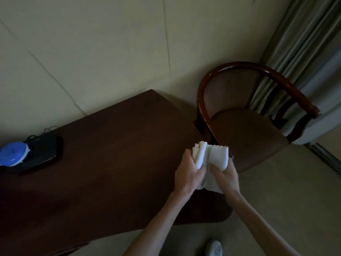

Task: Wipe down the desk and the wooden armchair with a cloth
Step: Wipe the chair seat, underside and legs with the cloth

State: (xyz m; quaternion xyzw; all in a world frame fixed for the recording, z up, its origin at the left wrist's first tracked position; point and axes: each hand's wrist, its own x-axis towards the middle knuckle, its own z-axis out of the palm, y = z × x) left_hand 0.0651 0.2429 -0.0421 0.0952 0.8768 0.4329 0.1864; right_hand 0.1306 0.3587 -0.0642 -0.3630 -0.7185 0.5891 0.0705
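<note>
A white cloth (215, 159) is bunched between both hands above the right end of the dark wooden desk (110, 145). My left hand (188, 174) grips its left fold, and my right hand (226, 177) grips its right fold, thumb on top. The wooden armchair (245, 132), with a curved glossy back rail and a brown seat, stands just right of the desk, beyond the hands.
A black tray (44, 152) with a blue-lidded container (13, 153) sits at the desk's left end. A cream wall lies behind, and grey curtains (302, 52) hang at the right. Beige carpet covers the floor, and a shoe (214, 248) shows at the bottom.
</note>
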